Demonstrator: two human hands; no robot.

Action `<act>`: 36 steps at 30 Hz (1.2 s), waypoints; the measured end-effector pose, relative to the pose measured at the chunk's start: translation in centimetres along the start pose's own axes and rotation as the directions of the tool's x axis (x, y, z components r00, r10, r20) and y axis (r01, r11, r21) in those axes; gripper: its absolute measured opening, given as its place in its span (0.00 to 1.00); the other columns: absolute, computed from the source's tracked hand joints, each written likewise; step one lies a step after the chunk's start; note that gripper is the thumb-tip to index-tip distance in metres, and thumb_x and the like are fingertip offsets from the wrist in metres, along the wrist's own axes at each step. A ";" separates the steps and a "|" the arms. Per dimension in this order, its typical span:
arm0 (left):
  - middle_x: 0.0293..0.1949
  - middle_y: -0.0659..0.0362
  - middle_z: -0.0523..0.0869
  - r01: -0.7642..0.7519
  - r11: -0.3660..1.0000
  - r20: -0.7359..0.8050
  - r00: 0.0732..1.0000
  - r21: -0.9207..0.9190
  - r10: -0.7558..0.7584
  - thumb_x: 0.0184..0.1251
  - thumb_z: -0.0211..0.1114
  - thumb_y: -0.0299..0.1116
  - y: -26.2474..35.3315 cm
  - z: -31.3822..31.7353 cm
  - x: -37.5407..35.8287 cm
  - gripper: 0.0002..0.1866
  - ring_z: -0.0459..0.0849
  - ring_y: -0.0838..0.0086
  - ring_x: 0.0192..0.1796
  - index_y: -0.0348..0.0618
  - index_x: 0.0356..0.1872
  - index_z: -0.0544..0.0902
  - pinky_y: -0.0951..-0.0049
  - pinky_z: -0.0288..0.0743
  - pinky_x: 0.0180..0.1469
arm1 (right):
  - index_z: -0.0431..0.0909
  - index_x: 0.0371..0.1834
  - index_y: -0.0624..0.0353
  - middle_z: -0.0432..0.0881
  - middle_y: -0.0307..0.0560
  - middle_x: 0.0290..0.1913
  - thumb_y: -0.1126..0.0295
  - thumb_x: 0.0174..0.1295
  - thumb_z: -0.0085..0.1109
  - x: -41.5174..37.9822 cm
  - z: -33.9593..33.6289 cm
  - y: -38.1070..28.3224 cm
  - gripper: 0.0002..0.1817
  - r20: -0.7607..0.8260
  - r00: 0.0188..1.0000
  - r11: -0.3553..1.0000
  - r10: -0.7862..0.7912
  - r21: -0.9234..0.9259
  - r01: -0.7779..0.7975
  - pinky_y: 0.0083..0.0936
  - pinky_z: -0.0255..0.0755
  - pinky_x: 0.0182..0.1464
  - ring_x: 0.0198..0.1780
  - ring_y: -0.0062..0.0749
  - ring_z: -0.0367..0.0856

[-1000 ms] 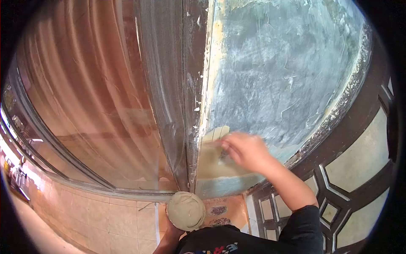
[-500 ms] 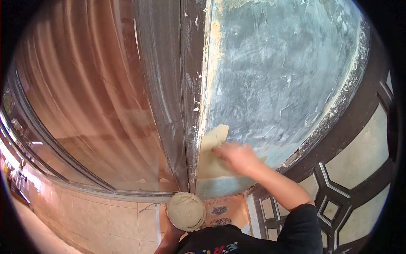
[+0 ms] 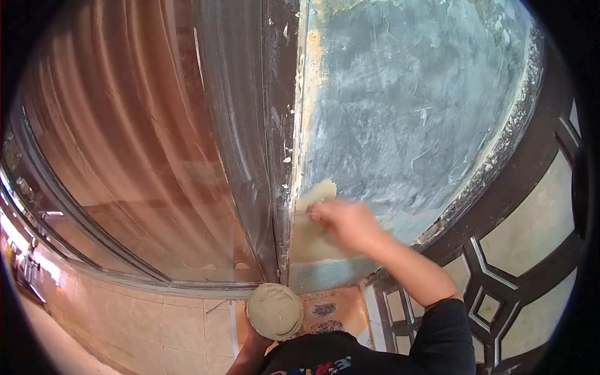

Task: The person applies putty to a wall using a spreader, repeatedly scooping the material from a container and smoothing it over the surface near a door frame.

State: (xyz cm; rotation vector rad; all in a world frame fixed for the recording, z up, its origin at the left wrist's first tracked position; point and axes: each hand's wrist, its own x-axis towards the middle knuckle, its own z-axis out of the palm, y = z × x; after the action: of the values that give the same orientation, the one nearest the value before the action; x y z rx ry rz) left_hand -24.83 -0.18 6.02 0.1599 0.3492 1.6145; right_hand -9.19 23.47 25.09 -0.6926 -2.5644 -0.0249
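The left hand (image 3: 257, 338) supported a round mass of beige paste (image 3: 275, 311) from below, near the foot of the dark wooden post (image 3: 270, 156). The paste lay above the palm, its top smeared into soft ridges. It covered most of the hand's fingers, so how far they were spread could not be told.

The right hand (image 3: 347, 226) was at the lower left part of the blue-grey wall panel (image 3: 400, 112), over a beige patch (image 3: 307, 245). Its fingers (image 3: 316, 213) were bent inward and pointed toward the panel's left edge; blur hid how tightly they were closed and what, if anything, they gripped. The patch reached a little above the fingertips, ending in a ragged upper edge, and spread below them toward a pale blue strip (image 3: 330, 272) along the panel's bottom edge.

Left of the post, a reddish-brown curtain (image 3: 125, 144) hung behind glass. Beige floor tiles (image 3: 144, 319) lay below it, and a dark panelled door (image 3: 531, 187) stood to the panel's right.
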 end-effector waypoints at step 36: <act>0.67 0.52 0.67 -0.086 0.911 0.100 0.994 0.402 0.049 0.71 0.45 0.59 -0.7 -1.6 -0.2 0.34 0.69 0.58 0.67 0.49 0.70 0.59 0.48 0.66 0.65 | 0.77 0.42 0.57 0.81 0.50 0.33 0.70 0.62 0.57 0.8 -8.9 -1.4 0.07 -0.528 0.833 0.983 0.164 0.160 -0.091 0.34 0.75 0.33 0.32 0.46 0.81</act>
State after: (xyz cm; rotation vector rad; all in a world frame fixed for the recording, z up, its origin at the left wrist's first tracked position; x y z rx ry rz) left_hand -24.67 -0.56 4.28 0.5652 0.6159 1.5801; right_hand -6.46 21.41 33.45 -0.6893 -1.9538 -0.0084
